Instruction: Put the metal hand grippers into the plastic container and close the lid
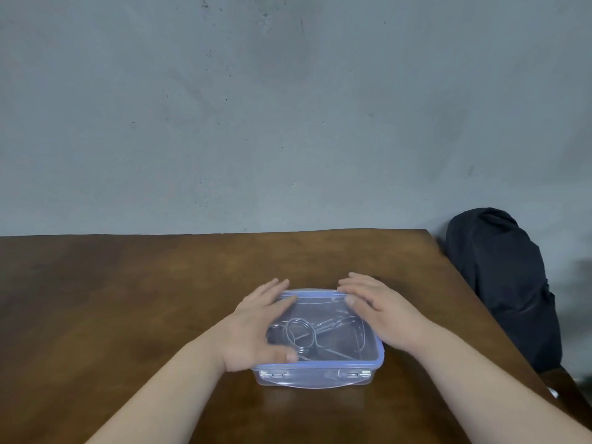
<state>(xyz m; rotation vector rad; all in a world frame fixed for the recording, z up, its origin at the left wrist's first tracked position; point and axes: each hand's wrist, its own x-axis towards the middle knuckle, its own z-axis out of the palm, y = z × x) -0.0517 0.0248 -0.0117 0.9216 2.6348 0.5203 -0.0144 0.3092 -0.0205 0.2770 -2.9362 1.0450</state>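
A clear plastic container (315,378) with a blue-rimmed lid (320,304) sits on the brown wooden table. The lid lies flat on top of it. Through the lid I see the metal hand grippers (304,334), coiled wire loops and handles, lying inside. My left hand (256,325) rests flat on the lid's left side, thumb near the front left corner. My right hand (374,312) rests flat on the lid's right side, fingers reaching the far right corner. Both hands press on the lid with fingers spread; neither holds anything.
The wooden table (128,299) runs to a grey wall at the back. Its right edge slants down at the right. A dark bag or cloth bundle (503,283) sits just past that edge.
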